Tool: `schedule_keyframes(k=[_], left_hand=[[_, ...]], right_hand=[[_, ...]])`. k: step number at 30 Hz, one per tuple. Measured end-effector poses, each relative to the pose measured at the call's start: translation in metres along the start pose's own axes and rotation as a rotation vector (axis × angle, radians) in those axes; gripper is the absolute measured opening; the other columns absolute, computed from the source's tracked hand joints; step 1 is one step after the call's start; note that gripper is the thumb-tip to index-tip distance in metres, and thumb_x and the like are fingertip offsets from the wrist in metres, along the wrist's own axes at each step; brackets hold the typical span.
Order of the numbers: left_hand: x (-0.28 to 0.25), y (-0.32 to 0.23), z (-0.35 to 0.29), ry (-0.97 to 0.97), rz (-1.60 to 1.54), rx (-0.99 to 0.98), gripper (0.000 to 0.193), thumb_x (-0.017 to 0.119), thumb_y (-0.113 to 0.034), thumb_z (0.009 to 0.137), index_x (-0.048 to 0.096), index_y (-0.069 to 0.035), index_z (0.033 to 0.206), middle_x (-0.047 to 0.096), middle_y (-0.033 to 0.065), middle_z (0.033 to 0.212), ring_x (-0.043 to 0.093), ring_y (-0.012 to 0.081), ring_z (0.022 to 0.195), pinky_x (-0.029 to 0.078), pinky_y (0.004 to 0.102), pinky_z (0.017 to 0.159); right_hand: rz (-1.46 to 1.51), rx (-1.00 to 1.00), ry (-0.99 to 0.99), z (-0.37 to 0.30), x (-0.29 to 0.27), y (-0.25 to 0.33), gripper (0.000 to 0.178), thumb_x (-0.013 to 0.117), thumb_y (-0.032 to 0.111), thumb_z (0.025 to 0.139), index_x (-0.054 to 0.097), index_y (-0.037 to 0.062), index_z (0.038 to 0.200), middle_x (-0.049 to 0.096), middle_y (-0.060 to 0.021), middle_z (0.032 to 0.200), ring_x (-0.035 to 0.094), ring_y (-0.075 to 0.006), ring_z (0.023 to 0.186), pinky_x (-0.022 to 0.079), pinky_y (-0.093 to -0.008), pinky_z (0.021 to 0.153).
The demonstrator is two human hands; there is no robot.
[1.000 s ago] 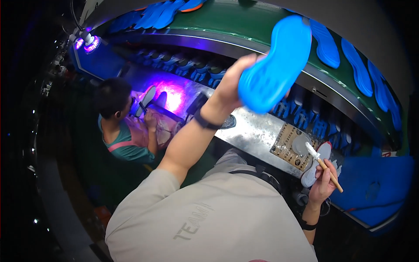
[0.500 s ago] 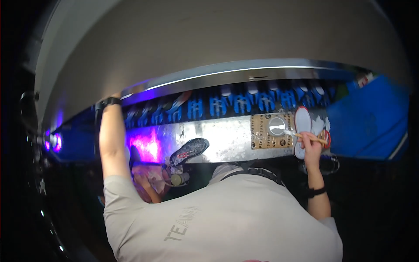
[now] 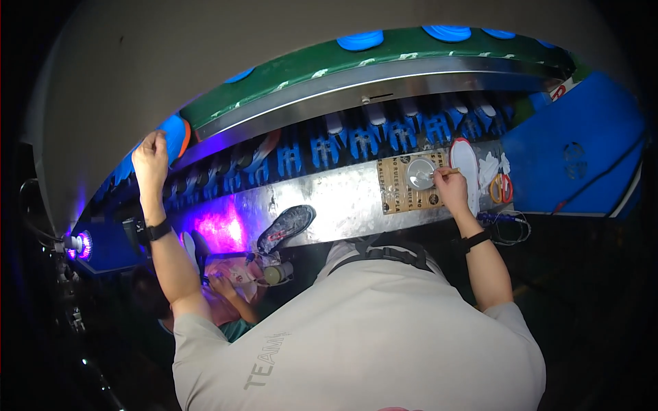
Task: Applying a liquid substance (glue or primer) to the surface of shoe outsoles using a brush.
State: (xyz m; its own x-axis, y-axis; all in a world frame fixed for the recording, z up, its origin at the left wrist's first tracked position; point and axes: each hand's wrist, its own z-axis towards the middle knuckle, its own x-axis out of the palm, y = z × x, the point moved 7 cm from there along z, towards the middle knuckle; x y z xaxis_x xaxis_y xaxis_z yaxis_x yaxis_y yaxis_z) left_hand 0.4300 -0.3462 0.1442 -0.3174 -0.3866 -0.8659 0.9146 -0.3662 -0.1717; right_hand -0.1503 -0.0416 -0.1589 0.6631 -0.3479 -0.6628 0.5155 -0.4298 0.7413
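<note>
At the far left, my left hand (image 3: pixel 149 159) is raised, its fingers closed at the edge of a blue-lit shoe sole (image 3: pixel 179 139) with an orange rim. My right hand (image 3: pixel 450 188) grips a brush by its thin wooden handle (image 3: pixel 447 170). The brush's tip is over a round dish (image 3: pixel 420 172), which stands on a piece of printed brown cardboard (image 3: pixel 394 198). A white shoe sole with a red rim (image 3: pixel 465 164) lies just right of the dish, beside my right hand. A dark sole (image 3: pixel 288 228) rests nearer the bench's middle.
A metal bench (image 3: pixel 343 205) runs across below a row of blue holders (image 3: pixel 325 152). Above them, a green conveyor belt (image 3: pixel 301 74) carries blue-lit soles (image 3: pixel 360 41). Scissors (image 3: pixel 502 188) and crumpled white paper (image 3: pixel 488 170) lie at the right. Another person in pink (image 3: pixel 233 267) sits at the lower left.
My left hand has come out from under the grey hood and is now in view at the blue sole. My right hand has moved left, taking the brush from the white sole to the dish.
</note>
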Motion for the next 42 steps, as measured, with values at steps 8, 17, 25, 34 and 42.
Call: schedule_keyframes(k=[8, 17, 25, 34, 42], left_hand=[[0.045, 0.043, -0.066, 0.167, -0.578, -0.74, 0.041, 0.067, -0.02, 0.092, 0.061, 0.009, 0.119, 0.067, 0.0104, 0.089, 0.066, 0.0193, 0.068, 0.055, 0.03, 0.055], [0.059, -0.073, -0.132, 0.179, -2.513, -0.638, 0.08, 0.042, -0.045, 0.095, 0.018, 0.007, 0.152, 0.023, 0.0354, 0.153, 0.039, 0.0513, 0.134, 0.051, 0.0557, 0.095], [0.066, -0.136, -0.155, 0.196, -2.264, -0.497, 0.1, 0.071, -0.039, 0.08, 0.017, 0.005, 0.152, 0.037, 0.0324, 0.148, 0.048, 0.049, 0.129, 0.047, 0.0548, 0.101], [0.056, -0.248, -0.23, 0.407, -2.033, -0.56, 0.117, 0.083, -0.037, 0.072, 0.01, -0.009, 0.158, 0.047, 0.0182, 0.142, 0.06, 0.037, 0.119, 0.049, 0.0509, 0.103], [0.059, -0.272, -0.252, 0.599, -1.975, -0.627, 0.12, 0.084, -0.032, 0.071, 0.008, -0.009, 0.16, 0.045, 0.0159, 0.145, 0.054, 0.0308, 0.126, 0.043, 0.0455, 0.107]], right_hand=[[0.3, 0.117, -0.098, 0.0, -0.027, -0.004, 0.028, 0.064, 0.025, 0.093, 0.074, 0.0004, 0.083, 0.071, -0.009, 0.069, 0.066, -0.0175, 0.061, 0.05, -0.0321, 0.058], [0.909, 0.506, -0.09, -0.01, -0.031, -0.013, 0.03, 0.063, 0.027, 0.098, 0.064, -0.0024, 0.092, 0.068, -0.0086, 0.075, 0.049, -0.0073, 0.051, 0.037, -0.0224, 0.045], [0.55, 0.093, 0.039, -0.005, -0.007, -0.029, 0.022, 0.06, 0.017, 0.098, 0.065, -0.0026, 0.107, 0.07, -0.0078, 0.091, 0.055, -0.007, 0.066, 0.044, -0.0206, 0.057], [0.738, -0.325, 0.32, -0.058, -0.049, 0.183, 0.023, 0.057, 0.01, 0.098, 0.065, -0.0043, 0.115, 0.069, -0.0116, 0.093, 0.056, -0.0093, 0.076, 0.045, -0.0224, 0.072], [0.568, -0.533, 0.398, -0.078, -0.056, 0.261, 0.021, 0.063, 0.005, 0.09, 0.069, -0.0041, 0.109, 0.071, -0.0123, 0.099, 0.064, -0.0136, 0.084, 0.05, -0.0243, 0.075]])
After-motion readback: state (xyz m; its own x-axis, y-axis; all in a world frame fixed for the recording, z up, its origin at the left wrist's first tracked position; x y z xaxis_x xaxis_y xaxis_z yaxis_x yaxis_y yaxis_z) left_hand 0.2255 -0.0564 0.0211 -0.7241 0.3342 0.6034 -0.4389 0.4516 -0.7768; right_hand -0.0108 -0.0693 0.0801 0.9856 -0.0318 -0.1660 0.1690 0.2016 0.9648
